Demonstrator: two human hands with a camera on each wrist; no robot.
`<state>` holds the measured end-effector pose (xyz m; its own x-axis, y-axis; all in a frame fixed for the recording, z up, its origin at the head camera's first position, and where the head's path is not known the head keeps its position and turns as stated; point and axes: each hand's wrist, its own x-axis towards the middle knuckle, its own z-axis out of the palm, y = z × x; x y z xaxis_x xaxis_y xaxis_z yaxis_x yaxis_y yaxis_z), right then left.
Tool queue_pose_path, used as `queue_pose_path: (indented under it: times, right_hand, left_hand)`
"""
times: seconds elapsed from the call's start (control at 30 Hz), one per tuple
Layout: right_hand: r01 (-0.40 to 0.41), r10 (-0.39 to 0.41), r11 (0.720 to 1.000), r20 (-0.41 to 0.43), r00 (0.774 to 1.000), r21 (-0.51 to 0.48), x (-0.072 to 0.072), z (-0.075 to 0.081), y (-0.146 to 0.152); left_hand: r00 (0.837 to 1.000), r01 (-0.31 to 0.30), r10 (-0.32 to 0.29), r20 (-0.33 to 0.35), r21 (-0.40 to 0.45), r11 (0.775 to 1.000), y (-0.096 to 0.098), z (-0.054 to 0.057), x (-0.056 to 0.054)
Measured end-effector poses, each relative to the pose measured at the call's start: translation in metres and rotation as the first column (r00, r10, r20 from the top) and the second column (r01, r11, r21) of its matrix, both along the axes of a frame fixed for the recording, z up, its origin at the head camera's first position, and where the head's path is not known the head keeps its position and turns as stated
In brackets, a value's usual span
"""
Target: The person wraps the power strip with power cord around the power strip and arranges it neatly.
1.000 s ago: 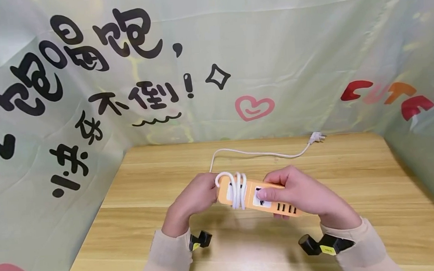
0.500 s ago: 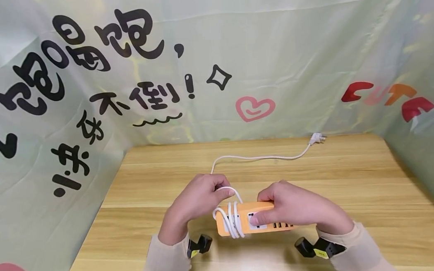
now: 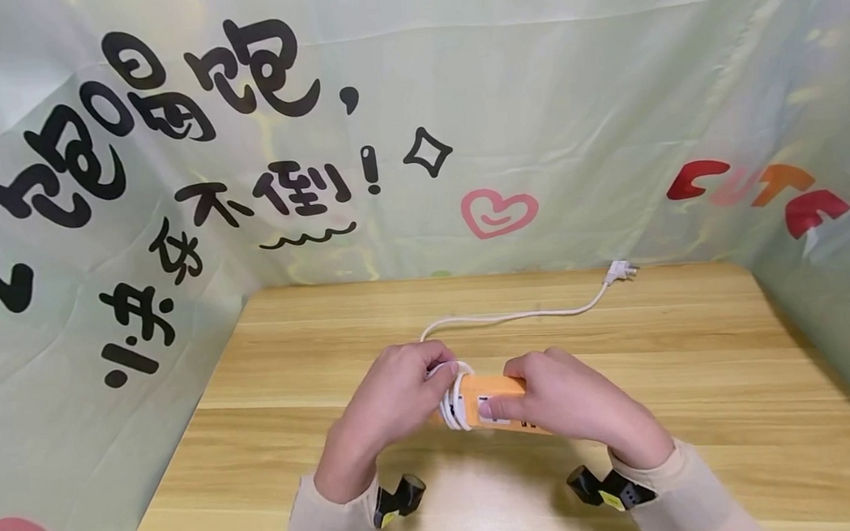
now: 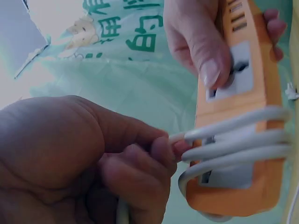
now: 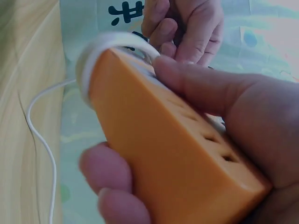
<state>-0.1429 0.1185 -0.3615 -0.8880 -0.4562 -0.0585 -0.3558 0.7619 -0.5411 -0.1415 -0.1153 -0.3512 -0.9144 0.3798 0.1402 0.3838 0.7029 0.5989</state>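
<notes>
An orange power strip point(image 3: 496, 386) with white socket panels and several USB slots is held above the table. My right hand point(image 3: 572, 394) grips its right end, thumb on the socket face and fingers behind, as the right wrist view shows. White cord point(image 4: 233, 144) is wound in several turns around the strip's left end. My left hand point(image 3: 396, 393) pinches the cord between thumb and fingers close to those turns; in the left wrist view point(image 4: 135, 158) more cord comes out below the curled fingers. The loose cord point(image 3: 508, 316) trails across the table behind the hands to a white plug point(image 3: 621, 270).
The wooden table point(image 3: 290, 322) ends against a pale green printed curtain point(image 3: 569, 110) at the back and sides. Each wrist carries a small black camera, the left one point(image 3: 402, 496) and the right one point(image 3: 601, 486).
My left hand has brought the cord over the strip's left end, and now lies close against the turns. My right hand tipped the strip down, then raised it slightly. The trailing cord has straightened a little.
</notes>
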Motion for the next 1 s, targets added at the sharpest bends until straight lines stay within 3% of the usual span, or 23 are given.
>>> queue_pose_path:
  times: [0.27,0.5,0.6,0.73,0.83,1.0]
  right_hand:
    - [0.151,-0.153,0.988,-0.045,0.987,-0.043,-0.001,0.005,-0.002]
    - [0.237,-0.247,0.961,-0.060,0.967,-0.144,-0.002,0.010,-0.003]
    - [0.267,-0.285,0.948,-0.086,0.955,-0.175,-0.001,0.011,-0.004]
    - [0.282,-0.317,0.928,-0.114,0.942,-0.244,-0.002,0.010,-0.003]
    - [0.280,-0.313,0.901,-0.051,0.948,-0.332,-0.003,0.012,0.002]
    - [0.249,-0.231,0.849,0.097,0.968,-0.467,-0.002,0.017,0.013]
  left_hand:
    - [0.997,0.018,-0.020,-0.073,-0.022,1.000,0.006,0.007,0.011]
    - [0.997,-0.041,0.028,0.072,0.176,0.984,0.011,0.011,0.014]
    - [0.996,-0.048,0.030,0.084,0.211,0.976,0.011,0.010,0.015]
    - [0.998,-0.039,0.028,0.059,0.187,0.982,0.011,0.009,0.016]
    - [1.000,0.007,-0.007,-0.005,0.138,0.990,0.011,0.009,0.016]
    - [0.997,0.066,-0.060,-0.054,0.108,0.992,0.011,0.009,0.018]
